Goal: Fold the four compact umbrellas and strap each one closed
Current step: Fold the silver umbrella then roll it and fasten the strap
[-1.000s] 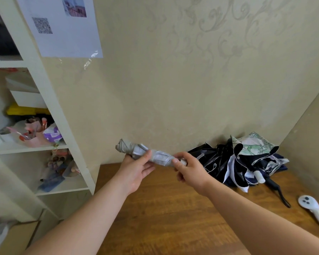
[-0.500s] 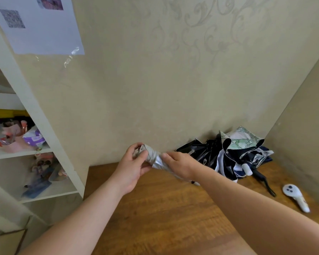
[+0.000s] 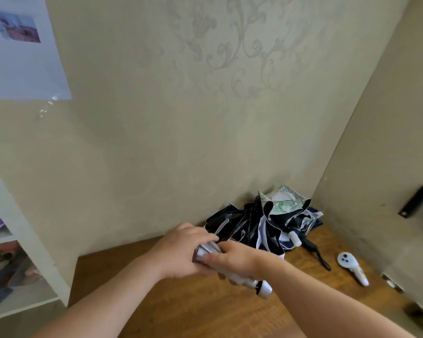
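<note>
Grip: both hands clasp rolled grey umbrella, seemingly strapped.

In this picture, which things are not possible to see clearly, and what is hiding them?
- Silver umbrella: head view; left hand and right hand cover its middle, so its strap is hidden.
- Pile of unfolded umbrellas: head view; the canopies overlap, so their number is unclear.
- Shelf: cut by the left edge, its contents blurred.
- Black fittings: cut by the right edge.
- Paper sheet: its photo is too blurred to read.
</note>
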A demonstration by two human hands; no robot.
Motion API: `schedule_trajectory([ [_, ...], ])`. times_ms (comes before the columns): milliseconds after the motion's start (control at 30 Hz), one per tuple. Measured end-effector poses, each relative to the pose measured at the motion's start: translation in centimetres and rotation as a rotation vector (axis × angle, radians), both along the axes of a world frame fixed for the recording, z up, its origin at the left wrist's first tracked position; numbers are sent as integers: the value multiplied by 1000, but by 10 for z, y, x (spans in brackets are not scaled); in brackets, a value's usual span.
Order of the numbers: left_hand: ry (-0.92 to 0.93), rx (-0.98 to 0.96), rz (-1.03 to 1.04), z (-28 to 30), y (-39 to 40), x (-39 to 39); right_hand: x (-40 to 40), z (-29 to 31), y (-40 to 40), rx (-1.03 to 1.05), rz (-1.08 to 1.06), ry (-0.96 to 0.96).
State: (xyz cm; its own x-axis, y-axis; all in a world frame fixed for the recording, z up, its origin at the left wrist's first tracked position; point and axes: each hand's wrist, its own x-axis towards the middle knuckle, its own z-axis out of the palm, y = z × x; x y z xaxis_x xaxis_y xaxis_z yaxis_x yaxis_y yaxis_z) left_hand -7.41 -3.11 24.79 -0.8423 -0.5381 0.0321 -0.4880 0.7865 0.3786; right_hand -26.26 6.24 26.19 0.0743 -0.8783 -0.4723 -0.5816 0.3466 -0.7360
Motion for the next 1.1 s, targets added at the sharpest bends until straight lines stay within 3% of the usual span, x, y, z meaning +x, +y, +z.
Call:
schedule_trajectory([
  [67,32,37,12,-1,-2,-3,-4,-2,5,31,15,-59],
  [133,54,99,21,-2,1,-5,-9,-4,11,22,60,22],
  [300,72,193,65,-10,15,-12,-29,-9,25,-172,225,540],
  [433,-2,147,91,-21,18,-25,-55,-31,38,-382,244,775],
  [600,-110,1,64,-31,35,-67,-101,-63,64,-338,186,632],
  [767,-201,-74,-185,-49,69,-146,-172,-90,113,-221,74,442],
  [933,-258,-79,-370,-83,121,-273,-276,-123,198,-150,-52,351],
  [1100,-362,21,-529,-143,196,-421,-391,-182,310,-82,-173,395],
])
